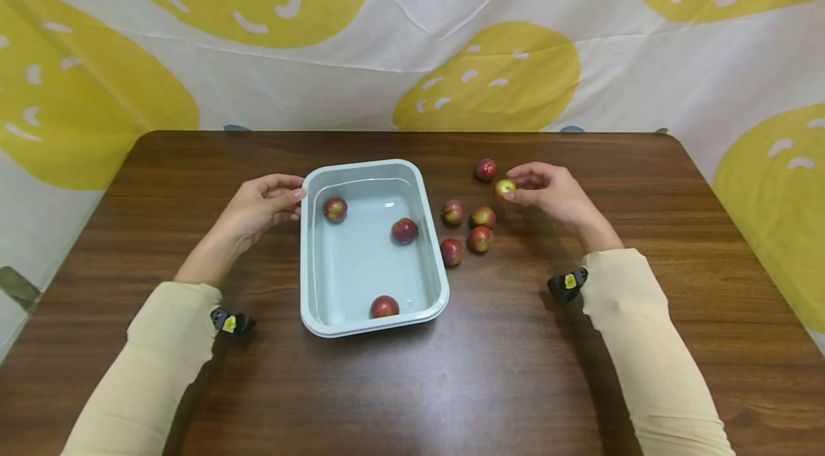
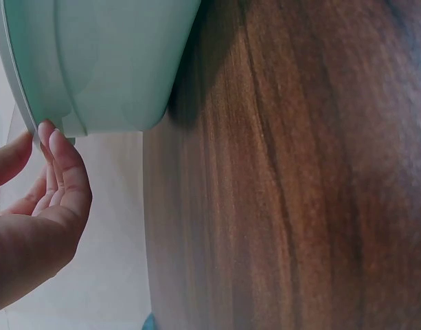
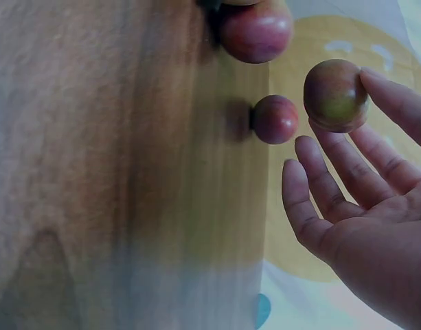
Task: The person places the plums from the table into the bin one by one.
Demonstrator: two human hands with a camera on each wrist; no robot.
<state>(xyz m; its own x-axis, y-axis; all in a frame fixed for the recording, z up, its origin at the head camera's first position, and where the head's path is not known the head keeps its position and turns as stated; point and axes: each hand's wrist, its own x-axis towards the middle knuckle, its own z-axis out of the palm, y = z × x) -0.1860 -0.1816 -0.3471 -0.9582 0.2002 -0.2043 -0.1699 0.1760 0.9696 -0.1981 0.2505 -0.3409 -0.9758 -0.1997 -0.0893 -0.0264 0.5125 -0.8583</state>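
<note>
Though its outer fingers spread loosely apart, the right hand point(image 1: 551, 191) I watch from afar is bent only partway, its thumb and fingertips pinching a single plum point(image 1: 503, 189). On the other side, I see the left hand point(image 1: 258, 210) gripping the rim of a pale blue-grey tub point(image 1: 351, 266) near its far left corner, thumb on one face and fingers on the other. The pinched plum sits at the fingertips of the right hand, apart from the palm and to the right of the tub; my right wrist view shows it raised off the table point(image 1: 464, 370). It is round and smooth, mostly yellow-green from the head view, reddish brown blending into green from the wrist. Just beside it, toward the far edge, I find a deep red plum point(image 1: 486, 170), while four plums point(image 1: 480, 238), mottled red and yellow, lie grouped near the tub's right wall. Inside the tub, three plums point(image 1: 404, 230) rest well apart from one another.
</note>
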